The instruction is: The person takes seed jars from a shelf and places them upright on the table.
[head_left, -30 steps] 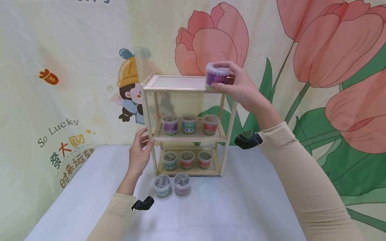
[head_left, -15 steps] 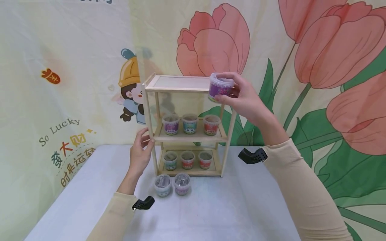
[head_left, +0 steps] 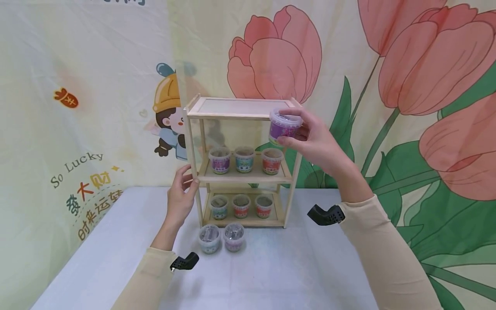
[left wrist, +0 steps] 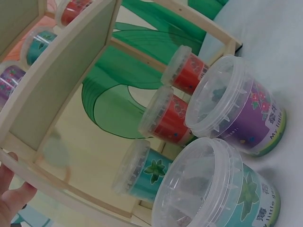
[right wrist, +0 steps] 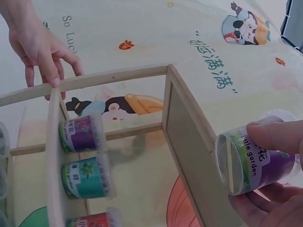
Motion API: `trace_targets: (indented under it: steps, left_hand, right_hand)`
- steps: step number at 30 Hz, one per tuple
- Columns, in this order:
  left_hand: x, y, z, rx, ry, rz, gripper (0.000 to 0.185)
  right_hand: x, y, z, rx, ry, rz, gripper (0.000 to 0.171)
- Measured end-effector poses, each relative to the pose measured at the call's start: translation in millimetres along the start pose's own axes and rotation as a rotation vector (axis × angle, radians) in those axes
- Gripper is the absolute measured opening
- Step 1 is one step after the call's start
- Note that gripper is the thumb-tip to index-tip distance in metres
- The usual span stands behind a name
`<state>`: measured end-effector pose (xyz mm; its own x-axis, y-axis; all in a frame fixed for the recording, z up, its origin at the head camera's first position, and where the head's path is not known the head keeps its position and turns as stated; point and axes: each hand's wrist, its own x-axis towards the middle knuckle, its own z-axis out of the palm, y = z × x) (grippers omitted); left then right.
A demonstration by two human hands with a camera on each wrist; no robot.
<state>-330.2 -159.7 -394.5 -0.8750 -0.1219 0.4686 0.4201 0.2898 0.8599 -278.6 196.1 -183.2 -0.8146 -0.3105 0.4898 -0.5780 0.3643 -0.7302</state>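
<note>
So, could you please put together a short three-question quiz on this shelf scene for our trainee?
1. True or false: the right hand holds a purple-labelled tub beside the top right corner of the wooden shelf.
2. How many tubs stand on the table in front of the shelf?
3. Multiple choice: what does the left hand touch? A) a tub on the table; B) the shelf's front left post; C) nothing.

Key: 1. True. 2. Two, one teal-labelled and one purple-labelled. 3. B.
</note>
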Motion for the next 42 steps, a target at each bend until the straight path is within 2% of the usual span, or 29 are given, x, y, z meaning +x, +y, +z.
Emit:
trace_targets:
  steps: [9,21,29,42]
  left_hand:
    - [0.3,-1.6,0.2,-0.004,-0.006,0.004,0.053]
    - [-0.3,-0.9,-0.2,-0.008,-0.009,0.001,0.052]
    - [0.7,-1.1,0.1,-0.001,-0.005,-0.003,0.052]
    - [0.3,-0.2,-0.4,-0.007,-0.002,-0.004,0.053]
  right_hand:
    - [-16,22,11,0.026,-0.027,0.029,0.063]
    - [-44,60,43,0.110,-0.051,0.090,0.062]
    - [-62,82,60,0.111,-0.041,0.158,0.063]
    - [-85,114,88,0.138,-0.022,0.183,0.063]
